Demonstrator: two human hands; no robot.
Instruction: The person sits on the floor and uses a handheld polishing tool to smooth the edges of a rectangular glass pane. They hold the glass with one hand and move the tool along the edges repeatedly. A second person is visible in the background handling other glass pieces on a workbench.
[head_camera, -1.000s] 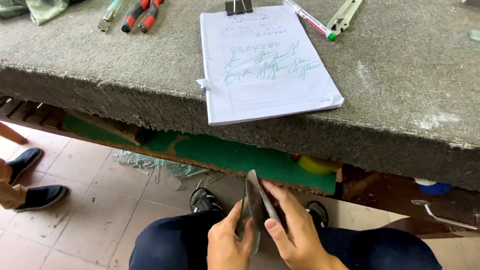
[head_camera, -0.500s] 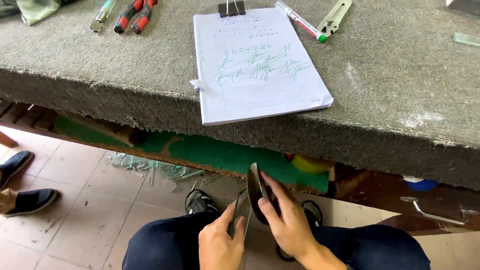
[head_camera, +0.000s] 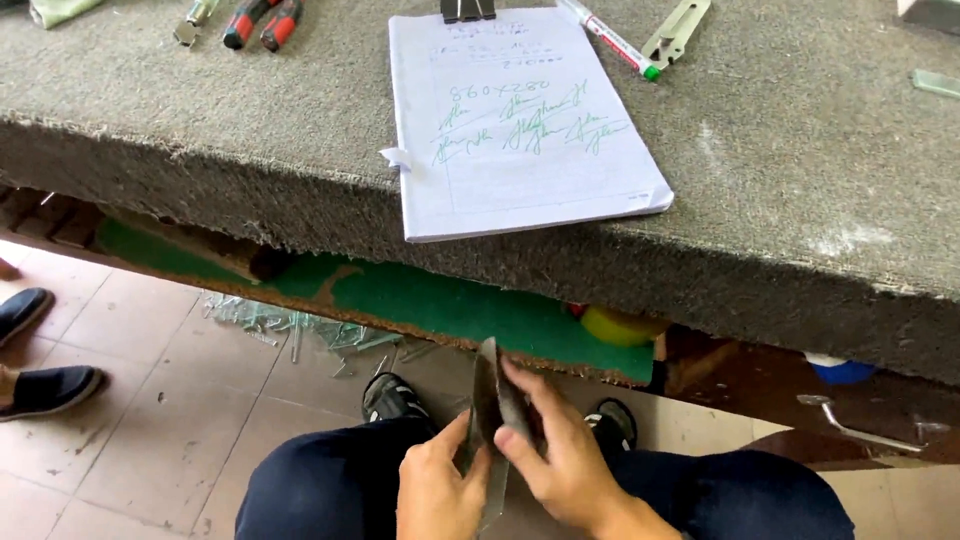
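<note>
**A:** So we're holding a thin dark flat piece edge-up at the bottom centre of the frame, right over our lap. Hard to tell what it's made of, and it's a bit blurry.

**B:** Yep. Our left hand is pinching its lower edge, thumb up against the near face. Our right hand is wrapping around the other side, fingers lying flat along the face and thumb pressing near the bottom.

**A:** Both hands are closing on it then, nothing spread out. Below them we're seeing our dark trousers and black shoes on the tiled floor.

**B:** Above us we're looking at the grey carpeted bench, with a clipped paper pad sitting at its front edge, upper centre. A marker is lying just right of the clip, and red-handled tools upper left.

**A:** Someone else's dark shoes are showing at the left edge, well apart from us.
</note>
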